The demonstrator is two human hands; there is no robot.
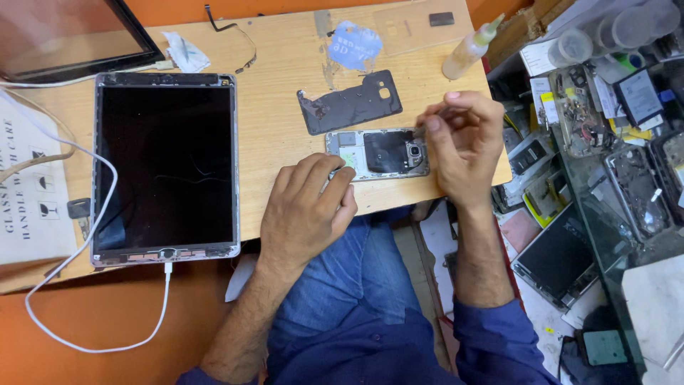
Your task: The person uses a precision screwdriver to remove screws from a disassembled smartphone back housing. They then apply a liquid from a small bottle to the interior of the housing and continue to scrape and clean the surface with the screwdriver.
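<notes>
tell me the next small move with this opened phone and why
Probably keep the left hand pressing the opened phone flat while the right hand works near its camera end: the back cover is already off and the phone lies near the table edge.

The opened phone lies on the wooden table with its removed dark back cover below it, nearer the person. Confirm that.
Not quite. In the head view the dark back cover lies above the opened phone, farther from the person, not nearer. Both do rest on the wooden table.
</notes>
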